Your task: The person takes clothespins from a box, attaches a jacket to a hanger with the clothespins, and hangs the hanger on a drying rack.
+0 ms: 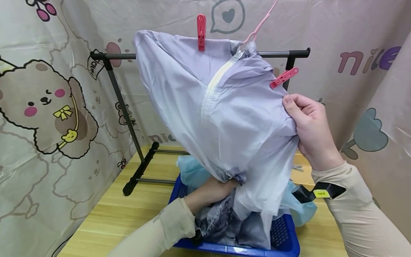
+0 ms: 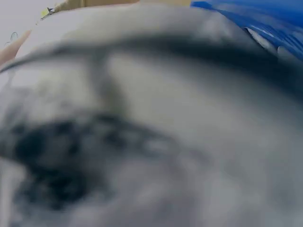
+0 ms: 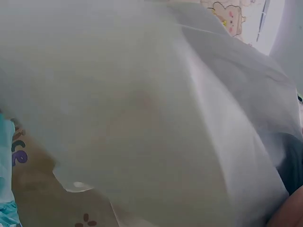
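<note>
A pale lavender garment [image 1: 244,117] fading to white, with a white zip, hangs spread out on a pink hanger [image 1: 261,23]. Two pink clothespins [image 1: 201,32] show on it, one at the top edge and one at the right shoulder. My right hand [image 1: 309,128] pinches the garment's right side between thumb and fingers, just below that second pin. Lower down, my left hand [image 1: 218,191] grips a gathered dark-patterned part of the fabric, its fingertips hidden in the folds. Blurred cloth [image 2: 156,104] fills the left wrist view; pale fabric [image 3: 142,104] covers most of the right.
A black metal rack [image 1: 122,103] stands behind the garment on the wooden table [image 1: 106,214]. Below is a blue basket [image 1: 287,235] holding dark grey patterned cloth [image 1: 218,223]. Light blue plastic [image 1: 189,167] spills over its rim. Printed curtains surround the table.
</note>
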The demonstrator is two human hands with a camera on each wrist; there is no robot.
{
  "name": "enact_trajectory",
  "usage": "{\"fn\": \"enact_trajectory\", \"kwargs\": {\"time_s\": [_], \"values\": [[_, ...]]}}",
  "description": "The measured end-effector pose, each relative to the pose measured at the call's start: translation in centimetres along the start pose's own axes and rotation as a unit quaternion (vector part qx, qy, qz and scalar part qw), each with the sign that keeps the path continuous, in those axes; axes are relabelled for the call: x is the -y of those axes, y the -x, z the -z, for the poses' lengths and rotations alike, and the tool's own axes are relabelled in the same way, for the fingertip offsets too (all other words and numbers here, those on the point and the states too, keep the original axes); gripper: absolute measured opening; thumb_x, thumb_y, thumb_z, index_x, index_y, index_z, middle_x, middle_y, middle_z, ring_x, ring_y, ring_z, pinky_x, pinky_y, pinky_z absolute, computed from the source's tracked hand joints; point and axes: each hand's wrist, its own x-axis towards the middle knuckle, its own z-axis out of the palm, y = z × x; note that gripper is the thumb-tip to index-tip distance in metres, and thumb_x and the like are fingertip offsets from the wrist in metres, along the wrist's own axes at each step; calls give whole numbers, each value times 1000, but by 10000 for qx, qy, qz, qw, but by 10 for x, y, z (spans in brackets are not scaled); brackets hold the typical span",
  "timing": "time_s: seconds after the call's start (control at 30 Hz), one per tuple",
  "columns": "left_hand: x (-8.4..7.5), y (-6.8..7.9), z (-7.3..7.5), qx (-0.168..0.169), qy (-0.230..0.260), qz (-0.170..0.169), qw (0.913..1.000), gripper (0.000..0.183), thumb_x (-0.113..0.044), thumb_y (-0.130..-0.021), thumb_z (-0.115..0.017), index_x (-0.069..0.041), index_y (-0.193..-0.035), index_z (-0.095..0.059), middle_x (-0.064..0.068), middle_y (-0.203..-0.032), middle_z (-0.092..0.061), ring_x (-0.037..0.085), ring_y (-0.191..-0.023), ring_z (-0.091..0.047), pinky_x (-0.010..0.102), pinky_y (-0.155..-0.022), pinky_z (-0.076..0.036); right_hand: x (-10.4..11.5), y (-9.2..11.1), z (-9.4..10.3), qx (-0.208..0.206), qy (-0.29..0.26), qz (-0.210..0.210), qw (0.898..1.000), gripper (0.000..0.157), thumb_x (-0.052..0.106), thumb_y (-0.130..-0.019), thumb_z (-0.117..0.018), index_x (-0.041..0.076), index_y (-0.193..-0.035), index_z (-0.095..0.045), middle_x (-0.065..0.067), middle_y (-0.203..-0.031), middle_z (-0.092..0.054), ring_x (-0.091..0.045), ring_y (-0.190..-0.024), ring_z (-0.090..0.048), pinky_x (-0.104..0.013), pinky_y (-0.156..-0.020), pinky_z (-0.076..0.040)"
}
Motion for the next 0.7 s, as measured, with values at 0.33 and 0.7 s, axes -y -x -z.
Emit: {"fn": "enact_trajectory", "kwargs": {"time_s": [0.33,0.7], "values": [[-18,1,25,-541,-200,467,9972,41,-30,-99,-66,-10,-131,-51,9,-134,-54,23,-115,-53,43,-97,-40,0,-1,0,-30,-149,-30,9999,23,22,-106,-69,1,-112,-74,-5,-93,-66,-12,-77,-69,-20,-66,-59],[-30,18,59,-384,-1623,538,9845,115,-64,-73,-93,-42,-164,-26,-13,-163,-41,17,-148,-48,54,-120,-43,-2,0,0,-65,-168,22,9998,22,22,-106,-69,2,-111,-75,-4,-92,-67,-11,-75,-69,-20,-65,-58]]}}
